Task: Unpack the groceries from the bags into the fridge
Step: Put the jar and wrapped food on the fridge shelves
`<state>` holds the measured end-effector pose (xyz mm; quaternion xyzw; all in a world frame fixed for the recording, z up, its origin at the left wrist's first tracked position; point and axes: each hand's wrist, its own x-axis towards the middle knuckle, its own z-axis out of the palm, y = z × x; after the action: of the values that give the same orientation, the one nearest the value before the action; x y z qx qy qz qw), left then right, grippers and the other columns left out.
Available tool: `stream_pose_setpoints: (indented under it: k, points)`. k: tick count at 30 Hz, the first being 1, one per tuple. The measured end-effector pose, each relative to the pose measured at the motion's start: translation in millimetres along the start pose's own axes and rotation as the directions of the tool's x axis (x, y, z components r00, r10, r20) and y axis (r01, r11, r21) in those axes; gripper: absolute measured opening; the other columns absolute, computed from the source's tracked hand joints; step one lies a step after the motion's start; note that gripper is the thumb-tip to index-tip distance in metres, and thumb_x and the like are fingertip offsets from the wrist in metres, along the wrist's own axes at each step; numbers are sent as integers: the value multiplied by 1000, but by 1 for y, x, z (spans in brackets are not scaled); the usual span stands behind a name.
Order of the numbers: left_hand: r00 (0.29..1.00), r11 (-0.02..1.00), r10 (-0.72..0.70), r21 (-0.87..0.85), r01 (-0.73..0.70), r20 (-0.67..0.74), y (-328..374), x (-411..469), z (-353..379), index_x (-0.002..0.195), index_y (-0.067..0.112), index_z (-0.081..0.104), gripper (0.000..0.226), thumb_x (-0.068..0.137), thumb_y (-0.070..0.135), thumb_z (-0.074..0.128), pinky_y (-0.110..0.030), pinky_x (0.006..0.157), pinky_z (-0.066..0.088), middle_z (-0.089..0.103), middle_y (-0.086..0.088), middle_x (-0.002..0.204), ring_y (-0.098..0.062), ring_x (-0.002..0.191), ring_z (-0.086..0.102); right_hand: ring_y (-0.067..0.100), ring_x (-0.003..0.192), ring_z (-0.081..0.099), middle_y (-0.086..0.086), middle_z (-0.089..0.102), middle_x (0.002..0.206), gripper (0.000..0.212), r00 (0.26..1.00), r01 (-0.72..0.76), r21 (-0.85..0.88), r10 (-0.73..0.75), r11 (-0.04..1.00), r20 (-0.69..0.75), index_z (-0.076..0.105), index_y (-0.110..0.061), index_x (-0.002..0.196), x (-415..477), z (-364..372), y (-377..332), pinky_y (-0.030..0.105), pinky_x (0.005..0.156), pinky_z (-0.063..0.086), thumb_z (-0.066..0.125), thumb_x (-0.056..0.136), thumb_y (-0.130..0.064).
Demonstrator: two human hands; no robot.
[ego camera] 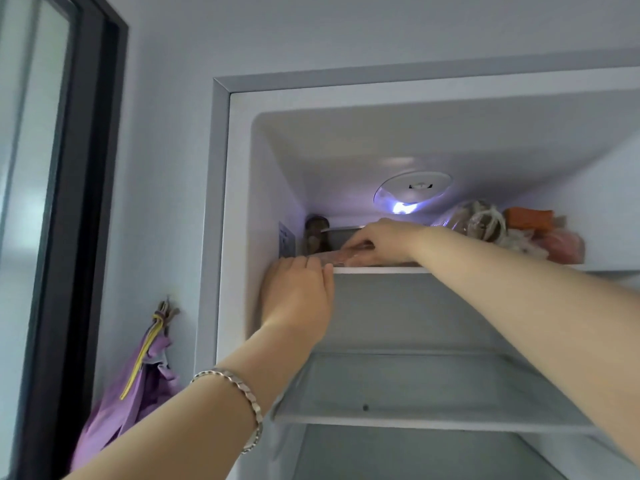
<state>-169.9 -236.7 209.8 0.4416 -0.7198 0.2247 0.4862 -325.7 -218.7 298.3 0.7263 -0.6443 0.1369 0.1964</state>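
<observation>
A pink pack (327, 258) is held at the top shelf (381, 270) edge.
It is pinched by the right grip (381, 242) and pressed by the flat left grip (299, 292), flanked by jar (315, 233) and bagged food (485, 225).

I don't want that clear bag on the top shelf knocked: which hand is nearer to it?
Right. The right hand, gripping a flat pack, is just left of the clear bag; the left hand is farther left, at the top shelf's front edge.

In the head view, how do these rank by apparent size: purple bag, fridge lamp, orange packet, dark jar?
1. purple bag
2. fridge lamp
3. orange packet and dark jar: they look about alike, so I leave them unranked.
</observation>
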Motion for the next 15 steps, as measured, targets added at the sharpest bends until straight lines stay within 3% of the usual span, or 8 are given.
stream_pose_setpoints:
  k: [2,4,6,7,10,12,15]
  points:
    - [1000,1000,-14,-12,14,-5,0,0,4,111,13,56,46,101,30,14,-33,90,31,60,-10,115,-29,104,51,16,116,53,-8,58,128,43,999,28,-53,-30,998,-31,54,-38,128,-4,2,-1,29,96,42,52,88,-54]
    - [999,997,40,59,-42,36,-3,1,3,96,10,63,45,98,28,22,-33,80,39,67,-11,96,-30,87,58,15,110,55,-9,61,122,40,997,28,-100,-35,995,-66,57,-35,126,-8,2,-1,28,90,43,50,90,-53]
    - [996,987,85,137,-89,35,-4,1,0,73,9,66,42,91,28,34,-33,67,43,67,-12,70,-29,64,59,15,100,56,-8,64,112,35,993,-23,-67,15,998,-116,63,-31,116,-13,2,0,31,87,46,47,92,-50]
    - [993,982,120,148,-120,4,-6,2,0,73,9,66,43,92,28,33,-34,69,41,67,-12,70,-29,64,59,17,92,57,-6,65,102,31,988,-44,-48,37,998,-153,66,-27,106,-17,3,0,33,82,48,46,94,-48]
    - [983,982,117,131,-136,145,-3,2,-7,112,11,58,42,102,29,21,-32,93,28,61,-10,113,-27,105,52,25,78,53,-2,54,76,31,936,-59,-88,25,994,-351,56,-18,76,-37,3,-9,33,63,41,43,96,-38]
    - [976,984,99,129,-125,194,-4,4,-8,129,12,46,42,102,30,18,-30,103,22,50,-9,132,-25,122,41,26,83,52,1,58,86,25,913,-42,-111,-7,993,-408,61,-17,85,-56,3,-23,31,63,38,44,95,-32]
    - [941,975,98,159,-155,323,-1,-4,-21,147,8,16,51,101,27,26,-33,113,15,20,-10,154,-23,142,18,24,83,51,1,59,91,21,960,-37,-79,14,996,-279,64,-21,98,-85,5,-45,29,66,36,47,91,-31]
